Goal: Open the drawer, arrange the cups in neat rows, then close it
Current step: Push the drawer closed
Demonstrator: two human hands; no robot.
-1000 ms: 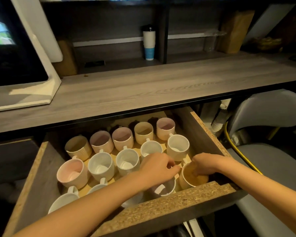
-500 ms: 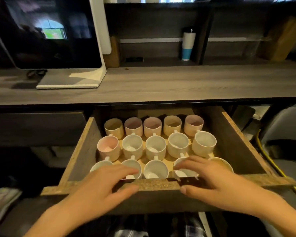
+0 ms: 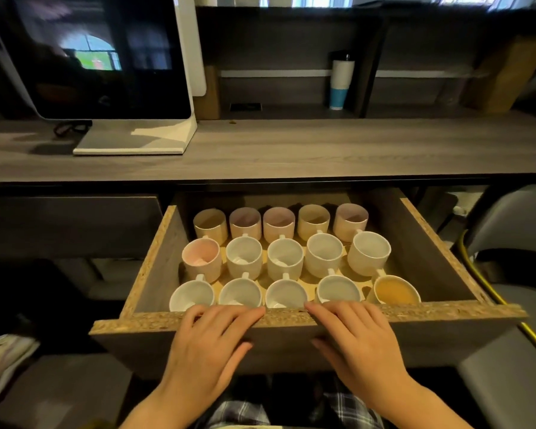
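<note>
The wooden drawer (image 3: pixel 440 314) stands pulled out under the desk. Inside, several cups stand in three straight rows: a back row of beige and pinkish cups (image 3: pixel 278 223), a middle row with a pink cup (image 3: pixel 201 258) and white cups (image 3: pixel 285 261), and a front row of white cups (image 3: pixel 241 294) ending in a tan-lined cup (image 3: pixel 395 292) at the right. My left hand (image 3: pixel 212 342) and my right hand (image 3: pixel 355 339) lie flat with straight fingers on the drawer's front panel, fingertips on its top edge.
The grey desk top (image 3: pixel 291 147) carries a monitor (image 3: pixel 99 57) on a white stand and glasses (image 3: pixel 70 127) at the left. A white and blue tumbler (image 3: pixel 341 80) stands on the back shelf. A grey chair (image 3: pixel 514 230) and a yellow hose (image 3: pixel 477 280) lie right of the drawer.
Both hands left the cups inside the drawer and came down onto its front panel. The view swung left and now faces the drawer squarely.
</note>
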